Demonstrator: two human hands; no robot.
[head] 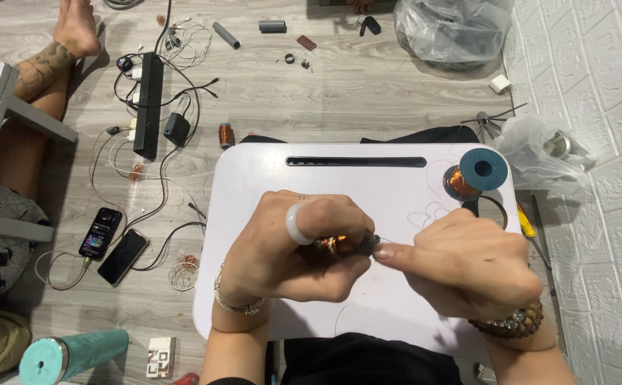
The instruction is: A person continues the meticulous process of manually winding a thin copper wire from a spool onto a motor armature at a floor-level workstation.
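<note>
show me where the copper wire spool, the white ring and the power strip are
copper wire spool (482,170), head view, on its blue top flange.
white ring (296,224), head view, on the band around a finger of the left hand (289,246).
power strip (148,103), head view, mid-length of its black body.

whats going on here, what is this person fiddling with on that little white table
A person sits on the floor at a small white lap table. The left hand grips a small copper-wound coil, and the right hand pinches at its dark end, where a thin wire leads off. A spool of copper wire with a blue flange stands at the table's far right corner. On the floor to the left lie a black power strip, cables and two phones.
</note>
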